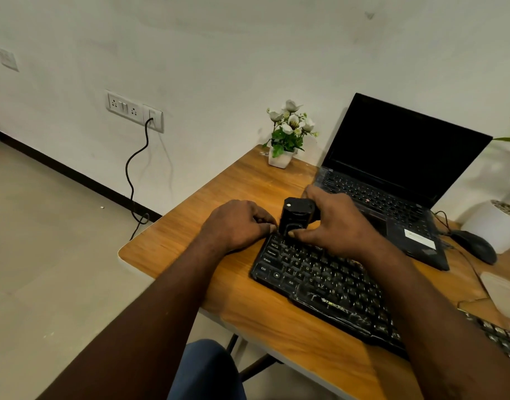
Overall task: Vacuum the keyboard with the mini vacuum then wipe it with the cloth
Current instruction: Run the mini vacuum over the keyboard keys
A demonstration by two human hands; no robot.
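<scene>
The small black boxy mini vacuum (pixel 295 219) stood upright on the black plastic keyboard (pixel 328 284), at its far left corner, gripped between the right hand (pixel 340 223) thumb and fingers, while the left hand (pixel 236 226) lay curled beside it on the wooden table (pixel 190 249), its hold unclear.

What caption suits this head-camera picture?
Right hand grips a mini vacuum at the far-left corner of the black keyboard; left hand rests beside it.

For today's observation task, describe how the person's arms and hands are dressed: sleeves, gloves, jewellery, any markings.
Both arms are bare as far as the frame shows: no sleeve covers the left forearm or the right forearm. The left hand and the right hand wear no gloves, and no watch, bracelet or ring shows. No markings are visible.
</scene>
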